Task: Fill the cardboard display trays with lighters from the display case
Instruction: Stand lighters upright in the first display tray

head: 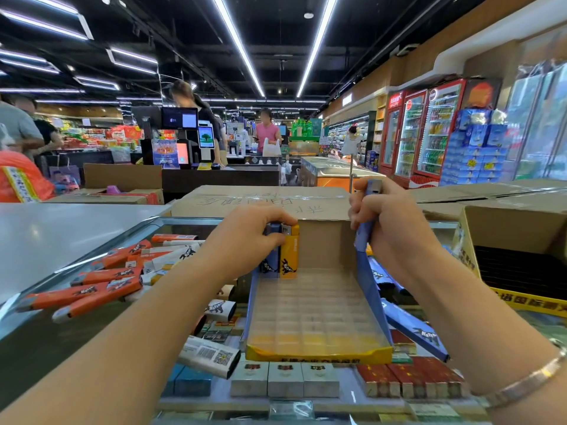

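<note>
Two bare forearms reach in from the near edge, a thin bracelet (521,383) on the right wrist. Between them a cardboard display tray (319,354) sits on the glass top of the bench (46,237), its yellow front lip nearest, its blue side walls running back to a tall brown back panel. The tray's gridded floor is bare except at its far left corner, where a blue lighter (271,256) and a yellow lighter (290,254) stand upright side by side, touching. The left hand (245,237) is closed over the tops of these two, fingers curled on their heads. The right hand (389,216) is at the tray's far right corner, gripping another blue lighter (372,191), its metal head showing above the fingers. Left of the tray, loose orange lighters (101,286) and white ones lie scattered on the glass; right of the tray lie more blue lighters (411,326). Cigarette packs (285,378) show under the glass, near the tray's front
</note>
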### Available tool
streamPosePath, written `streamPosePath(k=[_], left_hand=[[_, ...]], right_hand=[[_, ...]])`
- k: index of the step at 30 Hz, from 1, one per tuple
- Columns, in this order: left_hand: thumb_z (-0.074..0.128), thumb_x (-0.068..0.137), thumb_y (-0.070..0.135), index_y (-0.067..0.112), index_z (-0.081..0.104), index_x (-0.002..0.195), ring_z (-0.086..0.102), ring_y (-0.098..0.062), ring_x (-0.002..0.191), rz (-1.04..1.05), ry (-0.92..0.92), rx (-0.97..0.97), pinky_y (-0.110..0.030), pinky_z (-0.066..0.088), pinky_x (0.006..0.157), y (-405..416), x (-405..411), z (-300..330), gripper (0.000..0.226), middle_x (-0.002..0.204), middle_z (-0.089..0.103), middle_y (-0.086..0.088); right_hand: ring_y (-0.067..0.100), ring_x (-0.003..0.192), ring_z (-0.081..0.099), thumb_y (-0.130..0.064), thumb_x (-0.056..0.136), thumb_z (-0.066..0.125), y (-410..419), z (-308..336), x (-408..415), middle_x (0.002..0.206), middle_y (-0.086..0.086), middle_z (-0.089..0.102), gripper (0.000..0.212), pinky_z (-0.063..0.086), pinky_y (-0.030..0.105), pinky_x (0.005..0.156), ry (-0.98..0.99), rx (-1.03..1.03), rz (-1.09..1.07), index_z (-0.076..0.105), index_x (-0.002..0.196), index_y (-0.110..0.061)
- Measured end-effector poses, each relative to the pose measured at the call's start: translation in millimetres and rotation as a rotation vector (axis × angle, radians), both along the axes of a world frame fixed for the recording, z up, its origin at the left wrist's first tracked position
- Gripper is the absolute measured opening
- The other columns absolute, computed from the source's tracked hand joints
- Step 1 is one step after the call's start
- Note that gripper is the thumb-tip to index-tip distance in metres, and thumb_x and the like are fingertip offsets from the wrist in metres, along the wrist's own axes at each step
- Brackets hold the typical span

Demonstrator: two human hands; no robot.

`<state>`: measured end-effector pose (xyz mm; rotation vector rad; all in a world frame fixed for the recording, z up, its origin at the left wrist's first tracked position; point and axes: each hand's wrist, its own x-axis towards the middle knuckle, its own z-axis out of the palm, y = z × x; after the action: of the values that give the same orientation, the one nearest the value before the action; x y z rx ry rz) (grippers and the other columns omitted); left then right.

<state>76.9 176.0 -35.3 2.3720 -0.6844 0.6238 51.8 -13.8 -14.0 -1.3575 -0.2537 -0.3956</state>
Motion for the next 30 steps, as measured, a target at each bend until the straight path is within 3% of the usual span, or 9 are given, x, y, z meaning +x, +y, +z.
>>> streamPosePath(k=[3, 6, 8, 13, 16, 17, 19, 25, 30], left_hand=[[0.061, 0.087, 0.032, 0.035, 0.058, 0.118, 0.048, 0.000, 0.106, -0.030, -0.038, -0.059, -0.018, 0.037, 0.086, -4.2, -6.8, 3.0, 0.032, 0.115, 0.056, 0.017], [0.060, 0.086, 0.036, 0.039, 0.061, 0.107, 0.054, 0.002, 0.096, -0.111, -0.056, -0.250, -0.016, 0.041, 0.081, -10.7, -17.3, 12.4, 0.021, 0.100, 0.062, 0.020], [0.063, 0.084, 0.036, 0.038, 0.063, 0.103, 0.058, 0.001, 0.087, -0.176, -0.020, -0.327, -0.020, 0.046, 0.080, -14.2, -22.7, 16.6, 0.019, 0.089, 0.064, 0.019], [0.068, 0.080, 0.030, 0.040, 0.062, 0.093, 0.064, -0.009, 0.079, -0.244, 0.030, -0.332, -0.024, 0.054, 0.074, -20.1, -26.5, 13.4, 0.017, 0.081, 0.066, 0.006], [0.068, 0.082, 0.019, 0.036, 0.063, 0.089, 0.065, -0.008, 0.072, -0.237, 0.042, -0.358, -0.021, 0.055, 0.068, -18.6, -24.8, 14.8, 0.019, 0.076, 0.067, 0.006], [0.067, 0.082, 0.017, 0.035, 0.064, 0.089, 0.065, -0.004, 0.070, -0.236, 0.047, -0.359, -0.017, 0.054, 0.066, -17.2, -24.6, 16.5, 0.019, 0.075, 0.067, 0.008], [0.067, 0.083, 0.014, 0.033, 0.065, 0.089, 0.063, 0.000, 0.069, -0.234, 0.047, -0.363, -0.015, 0.052, 0.066, -13.6, -24.9, 20.6, 0.020, 0.077, 0.066, 0.010], [0.065, 0.084, 0.013, 0.038, 0.063, 0.085, 0.059, 0.005, 0.059, -0.151, 0.053, -0.315, -0.004, 0.041, 0.050, 4.0, -24.9, 28.2, 0.025, 0.076, 0.065, 0.009], [0.067, 0.083, 0.016, 0.039, 0.062, 0.088, 0.063, -0.009, 0.075, -0.046, 0.061, -0.101, -0.025, 0.053, 0.068, 9.8, -19.7, 24.8, 0.024, 0.083, 0.064, 0.013]], right_hand=[[0.017, 0.062, 0.039, 0.029, 0.064, 0.028, 4.2, -1.4, -4.0, 0.071, 0.008, 0.045, 0.052, 0.028, 0.028, 0.053, 0.027, -0.100, 0.151, 0.047, 0.093, -0.010], [0.021, 0.070, 0.048, 0.032, 0.067, 0.037, 6.8, -4.9, -4.8, 0.084, 0.011, 0.054, 0.064, 0.038, 0.030, 0.055, 0.057, -0.363, 0.209, 0.039, 0.113, -0.013], [0.020, 0.062, 0.048, 0.031, 0.070, 0.045, 8.0, -6.6, -4.4, 0.082, 0.014, 0.054, 0.069, 0.038, 0.029, 0.050, 0.059, -0.497, 0.222, 0.031, 0.119, -0.016], [0.009, 0.050, 0.049, 0.021, 0.075, 0.056, 12.5, -14.0, -5.1, 0.059, -0.002, 0.056, 0.063, 0.040, 0.019, 0.046, -0.002, -0.574, 0.283, 0.027, 0.115, -0.018], [0.018, 0.066, 0.054, 0.016, 0.077, 0.059, 16.5, -17.3, -5.4, 0.080, 0.015, 0.066, 0.056, 0.049, 0.031, 0.059, -0.041, -0.578, 0.284, 0.030, 0.111, -0.018], [0.022, 0.071, 0.056, 0.014, 0.078, 0.060, 17.6, -17.3, -5.6, 0.083, 0.015, 0.067, 0.053, 0.051, 0.038, 0.067, -0.044, -0.581, 0.277, 0.033, 0.107, -0.020], [0.021, 0.073, 0.060, 0.011, 0.078, 0.063, 17.5, -16.6, -4.8, 0.077, 0.007, 0.067, 0.044, 0.054, 0.038, 0.072, -0.052, -0.562, 0.265, 0.040, 0.098, -0.021], [0.008, 0.069, 0.059, 0.002, 0.080, 0.065, 9.5, -11.5, 1.5, 0.077, -0.001, 0.065, 0.027, 0.048, 0.013, 0.064, -0.191, -0.570, -0.037, 0.058, 0.080, -0.023], [0.008, 0.077, 0.053, 0.000, 0.079, 0.062, -5.4, -14.3, 11.7, 0.088, 0.000, 0.062, 0.027, 0.042, 0.016, 0.064, -0.148, -0.594, -0.292, 0.059, 0.076, -0.027]])
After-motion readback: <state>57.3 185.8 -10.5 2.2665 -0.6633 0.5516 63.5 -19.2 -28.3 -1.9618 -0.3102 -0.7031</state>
